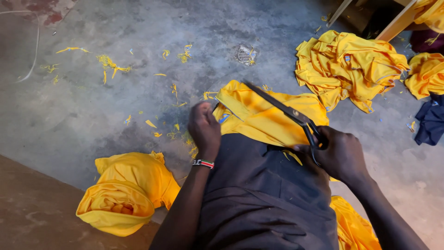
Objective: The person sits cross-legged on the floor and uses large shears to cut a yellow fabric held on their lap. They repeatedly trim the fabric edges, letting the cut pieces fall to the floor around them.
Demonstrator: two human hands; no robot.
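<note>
A yellow garment (263, 115) lies over my lap, spread past my dark trousers (263, 194) onto the floor. My left hand (204, 129) is closed on the garment's left edge, near its collar; a striped band circles that wrist. My right hand (340, 155) grips the handles of large black scissors (282, 109). Their blades are together and point up-left, resting across the yellow cloth.
A pile of yellow garments (347, 65) lies at the upper right, with more yellow cloth (425, 74) and a dark blue piece (430, 120) at the right edge. A bunched yellow garment (127, 192) sits at the lower left. Yellow scraps (111, 65) litter the concrete floor near a drain (244, 54).
</note>
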